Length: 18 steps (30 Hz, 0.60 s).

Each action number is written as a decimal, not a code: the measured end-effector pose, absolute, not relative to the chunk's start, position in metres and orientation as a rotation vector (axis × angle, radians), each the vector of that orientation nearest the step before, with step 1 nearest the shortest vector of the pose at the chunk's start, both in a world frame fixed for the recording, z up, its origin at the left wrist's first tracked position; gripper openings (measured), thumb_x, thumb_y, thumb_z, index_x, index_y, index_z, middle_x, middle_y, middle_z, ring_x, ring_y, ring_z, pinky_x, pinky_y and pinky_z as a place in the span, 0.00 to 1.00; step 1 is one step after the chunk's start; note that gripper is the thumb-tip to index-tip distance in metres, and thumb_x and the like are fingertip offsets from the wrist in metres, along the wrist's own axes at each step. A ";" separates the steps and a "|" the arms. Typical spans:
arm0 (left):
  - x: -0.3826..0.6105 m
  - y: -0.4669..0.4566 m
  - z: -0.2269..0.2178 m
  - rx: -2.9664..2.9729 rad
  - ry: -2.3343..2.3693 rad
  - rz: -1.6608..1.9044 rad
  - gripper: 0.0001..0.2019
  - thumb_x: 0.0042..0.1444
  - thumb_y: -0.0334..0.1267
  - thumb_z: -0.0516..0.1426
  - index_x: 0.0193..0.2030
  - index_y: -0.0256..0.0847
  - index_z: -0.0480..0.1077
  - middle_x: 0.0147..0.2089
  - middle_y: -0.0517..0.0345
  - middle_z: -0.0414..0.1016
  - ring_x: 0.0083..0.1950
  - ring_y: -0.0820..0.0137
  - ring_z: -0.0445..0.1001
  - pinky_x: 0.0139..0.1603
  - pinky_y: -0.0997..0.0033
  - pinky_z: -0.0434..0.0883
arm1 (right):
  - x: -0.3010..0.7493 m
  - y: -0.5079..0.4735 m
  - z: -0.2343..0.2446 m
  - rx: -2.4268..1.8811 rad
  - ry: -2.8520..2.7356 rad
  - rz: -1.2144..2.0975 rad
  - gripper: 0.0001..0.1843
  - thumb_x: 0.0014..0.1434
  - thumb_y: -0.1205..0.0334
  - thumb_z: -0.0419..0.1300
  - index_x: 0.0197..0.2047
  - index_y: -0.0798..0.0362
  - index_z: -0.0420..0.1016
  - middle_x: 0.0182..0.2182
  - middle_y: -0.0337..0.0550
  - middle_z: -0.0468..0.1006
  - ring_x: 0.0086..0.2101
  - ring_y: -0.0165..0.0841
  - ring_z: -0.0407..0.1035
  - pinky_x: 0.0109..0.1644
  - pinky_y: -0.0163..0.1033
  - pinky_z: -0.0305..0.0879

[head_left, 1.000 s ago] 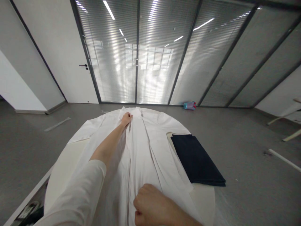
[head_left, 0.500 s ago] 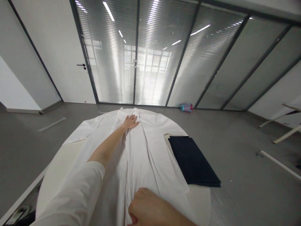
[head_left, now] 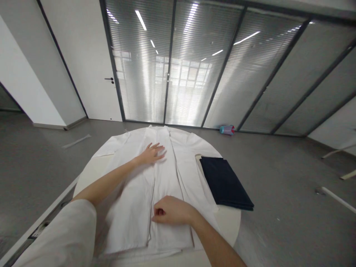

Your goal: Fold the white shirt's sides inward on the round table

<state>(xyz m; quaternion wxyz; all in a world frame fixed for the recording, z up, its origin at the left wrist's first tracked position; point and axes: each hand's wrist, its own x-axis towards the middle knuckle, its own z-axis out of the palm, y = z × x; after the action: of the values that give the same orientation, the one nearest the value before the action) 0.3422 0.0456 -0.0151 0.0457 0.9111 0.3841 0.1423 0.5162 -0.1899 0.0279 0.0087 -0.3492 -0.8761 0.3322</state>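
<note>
A white coat (head_left: 133,218) lies spread over a round table (head_left: 229,222), its collar at the far edge and its hem towards me. My left hand (head_left: 152,152) is over the upper front with fingers spread, palm down. Closer to me, my right hand (head_left: 174,210) is closed, its curled fingertips at the coat's front edge. The fingers partly hide what they pinch, but it appears to be the fabric there. A folded dark navy cloth (head_left: 225,183) rests at the table's right side, beside the coat.
A glass partition with blinds (head_left: 189,85) and a white door (head_left: 83,66) stand beyond the table. On the floor lie a blue and red bundle (head_left: 227,129) and a pale strip (head_left: 77,141). White furniture legs (head_left: 338,198) are at the right.
My left hand has drawn back from near the collar towards me. The right hand has shifted a little up the coat. The view has moved, and the coat's hem now shows.
</note>
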 end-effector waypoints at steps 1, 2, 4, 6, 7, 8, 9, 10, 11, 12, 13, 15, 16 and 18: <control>0.337 0.030 -0.019 2.790 1.131 0.376 0.31 0.67 0.56 0.49 0.72 0.46 0.58 0.74 0.51 0.56 0.76 0.55 0.47 0.74 0.42 0.41 | 0.517 -0.189 0.028 -1.091 -2.703 1.067 0.10 0.60 0.56 0.63 0.35 0.55 0.78 0.29 0.39 0.79 0.29 0.28 0.68 0.32 0.30 0.56; 0.334 0.016 -0.023 2.794 1.110 0.319 0.33 0.67 0.58 0.48 0.74 0.46 0.54 0.75 0.51 0.53 0.77 0.54 0.44 0.74 0.40 0.39 | 0.517 -0.189 0.028 -1.090 -2.671 1.100 0.09 0.59 0.57 0.63 0.36 0.55 0.78 0.29 0.38 0.78 0.29 0.27 0.68 0.32 0.30 0.56; 0.330 -0.008 -0.030 2.798 1.139 0.252 0.33 0.68 0.58 0.45 0.75 0.46 0.52 0.77 0.50 0.47 0.78 0.52 0.40 0.73 0.39 0.39 | 0.517 -0.188 0.029 -1.090 -2.616 1.167 0.08 0.58 0.59 0.64 0.39 0.54 0.79 0.28 0.36 0.77 0.28 0.27 0.68 0.32 0.29 0.57; 0.328 -0.030 -0.032 2.803 1.185 0.221 0.32 0.69 0.57 0.43 0.75 0.44 0.51 0.77 0.48 0.44 0.78 0.52 0.39 0.73 0.39 0.40 | 0.517 -0.188 0.029 -1.085 -2.568 1.204 0.09 0.59 0.60 0.64 0.42 0.54 0.79 0.28 0.36 0.76 0.28 0.27 0.68 0.33 0.30 0.60; 0.327 -0.041 -0.032 2.804 1.191 0.201 0.32 0.70 0.56 0.43 0.75 0.43 0.50 0.77 0.47 0.43 0.78 0.52 0.39 0.73 0.40 0.41 | 0.518 -0.188 0.028 -1.088 -2.537 1.188 0.09 0.60 0.61 0.63 0.43 0.54 0.79 0.29 0.37 0.77 0.29 0.27 0.68 0.34 0.30 0.61; 0.325 -0.054 -0.031 2.805 1.186 0.184 0.32 0.70 0.55 0.43 0.75 0.42 0.50 0.77 0.45 0.43 0.77 0.52 0.40 0.73 0.41 0.42 | 0.519 -0.190 0.028 -1.093 -2.499 1.131 0.10 0.61 0.62 0.62 0.44 0.54 0.79 0.32 0.39 0.78 0.31 0.28 0.70 0.37 0.32 0.64; 0.322 -0.068 -0.029 2.808 1.170 0.170 0.32 0.70 0.54 0.43 0.75 0.41 0.49 0.77 0.44 0.42 0.77 0.52 0.41 0.73 0.42 0.44 | 0.520 -0.193 0.026 -1.098 -2.459 1.035 0.10 0.62 0.63 0.61 0.46 0.54 0.79 0.36 0.42 0.79 0.35 0.30 0.71 0.42 0.34 0.66; 0.317 -0.084 -0.026 2.811 1.145 0.160 0.32 0.70 0.54 0.43 0.76 0.41 0.48 0.77 0.44 0.42 0.77 0.51 0.42 0.73 0.43 0.46 | 0.522 -0.198 0.025 -1.105 -2.425 0.911 0.12 0.63 0.64 0.61 0.49 0.53 0.79 0.41 0.45 0.80 0.41 0.33 0.72 0.48 0.37 0.67; 0.311 -0.102 -0.022 2.816 1.115 0.160 0.33 0.70 0.55 0.44 0.75 0.41 0.49 0.77 0.43 0.43 0.77 0.51 0.43 0.73 0.43 0.47 | 0.526 -0.204 0.023 -1.117 -2.401 0.776 0.14 0.63 0.63 0.61 0.51 0.53 0.78 0.47 0.48 0.79 0.48 0.36 0.71 0.55 0.41 0.65; 0.304 -0.120 -0.018 2.822 1.082 0.169 0.32 0.70 0.55 0.44 0.75 0.42 0.50 0.77 0.44 0.45 0.77 0.51 0.45 0.72 0.44 0.48 | 0.530 -0.211 0.020 -1.135 -2.392 0.651 0.16 0.63 0.62 0.62 0.54 0.52 0.77 0.53 0.50 0.76 0.54 0.39 0.68 0.61 0.46 0.62; 0.296 -0.139 -0.014 2.829 1.042 0.185 0.31 0.70 0.55 0.45 0.74 0.44 0.53 0.76 0.45 0.47 0.76 0.52 0.47 0.72 0.45 0.49 | 0.536 -0.220 0.017 -1.154 -2.398 0.547 0.19 0.63 0.60 0.62 0.57 0.52 0.75 0.58 0.52 0.73 0.59 0.42 0.64 0.65 0.50 0.58; 0.275 -0.174 -0.007 2.840 0.968 0.264 0.27 0.70 0.54 0.47 0.71 0.48 0.59 0.74 0.49 0.55 0.75 0.55 0.51 0.72 0.47 0.51 | 0.552 -0.240 0.008 -1.195 -2.420 0.401 0.21 0.66 0.59 0.60 0.61 0.51 0.73 0.63 0.53 0.67 0.63 0.44 0.59 0.67 0.54 0.55; 0.264 -0.190 -0.006 2.838 0.957 0.338 0.25 0.70 0.52 0.48 0.69 0.49 0.62 0.72 0.50 0.59 0.74 0.56 0.54 0.72 0.48 0.53 | 0.561 -0.250 0.004 -1.216 -2.413 0.345 0.20 0.67 0.61 0.57 0.61 0.51 0.73 0.64 0.53 0.66 0.64 0.43 0.58 0.67 0.53 0.56; 0.238 -0.214 -0.008 2.809 1.034 0.528 0.20 0.70 0.46 0.50 0.65 0.49 0.67 0.67 0.50 0.67 0.70 0.58 0.62 0.69 0.51 0.60 | 0.581 -0.269 -0.005 -1.266 -2.376 0.243 0.21 0.68 0.68 0.51 0.60 0.50 0.73 0.63 0.51 0.67 0.63 0.40 0.60 0.66 0.52 0.59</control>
<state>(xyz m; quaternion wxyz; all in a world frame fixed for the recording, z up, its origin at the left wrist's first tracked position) 0.2383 -0.2136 -0.0078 0.0510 0.9230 0.3398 0.1735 0.5810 -0.2691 -0.0051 0.2175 -0.4572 -0.8579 0.0879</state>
